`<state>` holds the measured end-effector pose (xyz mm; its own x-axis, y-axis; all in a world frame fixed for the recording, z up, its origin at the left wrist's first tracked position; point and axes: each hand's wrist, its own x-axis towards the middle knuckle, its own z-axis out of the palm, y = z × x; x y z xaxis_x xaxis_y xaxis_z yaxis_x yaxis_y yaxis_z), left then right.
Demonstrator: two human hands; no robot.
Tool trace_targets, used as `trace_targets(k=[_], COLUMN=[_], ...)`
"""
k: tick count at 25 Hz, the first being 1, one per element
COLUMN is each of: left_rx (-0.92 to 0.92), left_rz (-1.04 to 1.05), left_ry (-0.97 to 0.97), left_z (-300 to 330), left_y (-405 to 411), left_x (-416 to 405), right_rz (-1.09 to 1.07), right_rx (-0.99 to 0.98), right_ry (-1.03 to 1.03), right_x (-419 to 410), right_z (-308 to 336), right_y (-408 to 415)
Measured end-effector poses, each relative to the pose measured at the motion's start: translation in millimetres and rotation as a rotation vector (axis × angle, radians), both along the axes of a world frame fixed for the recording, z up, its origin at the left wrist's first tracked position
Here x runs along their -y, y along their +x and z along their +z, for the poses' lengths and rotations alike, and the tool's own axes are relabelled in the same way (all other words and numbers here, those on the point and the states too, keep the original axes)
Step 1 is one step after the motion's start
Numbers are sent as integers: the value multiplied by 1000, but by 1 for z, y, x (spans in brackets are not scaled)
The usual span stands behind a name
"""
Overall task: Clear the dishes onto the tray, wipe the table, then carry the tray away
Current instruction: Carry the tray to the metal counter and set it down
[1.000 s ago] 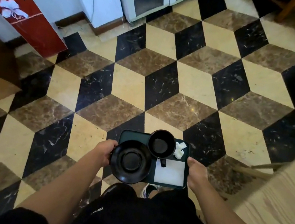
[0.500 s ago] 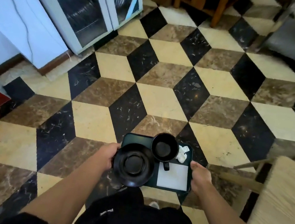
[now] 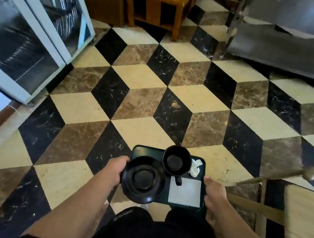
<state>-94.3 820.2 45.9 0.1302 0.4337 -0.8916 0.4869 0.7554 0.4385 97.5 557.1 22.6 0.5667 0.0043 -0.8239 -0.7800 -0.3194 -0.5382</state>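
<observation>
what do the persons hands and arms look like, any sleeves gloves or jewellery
Both arms are bare from wrist to well above the elbow. The left hand and right hand wear no gloves, and no watch, ring or bracelet shows. A dark sleeve edge appears only near the left shoulder, at the bottom of the picture.

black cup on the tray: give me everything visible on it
The black cup is round, matte, and looks ceramic. It stands upright and looks empty, with a dark flat bottom showing inside. A short handle points toward the person. It stands at the far middle of the dark green tray, close beside the black saucer on its left, with the crumpled white tissue to its right. Its handle overlaps the white square napkin. Neither hand touches it.
</observation>
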Motion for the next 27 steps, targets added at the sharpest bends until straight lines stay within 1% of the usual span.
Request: trace_targets(k=[3,6,9,14,19,27], left_rx=[-15,-39,-49,-80,-63,-16], left_rz=[-71,-110,-129,-160,-216,-364], left_ry=[-13,10,25,63,62,43], left_z=[-4,-10,-16,-16,-9,-5], left_y=[41,89,142,257,364,528], left_x=[-31,-58,-81,-119,-151,-217], right_rz=[-63,-39,-62,-121,-151,-251], right_rx=[2,16,22,-3,-18,40], right_ry=[-4,-32,10,70,137,118], right_x=[-23,-43,-65,-99,-125,-178], right_z=[-2,-7,-14,-13,-3,-5], right_y=[29,67,113,211,308,455])
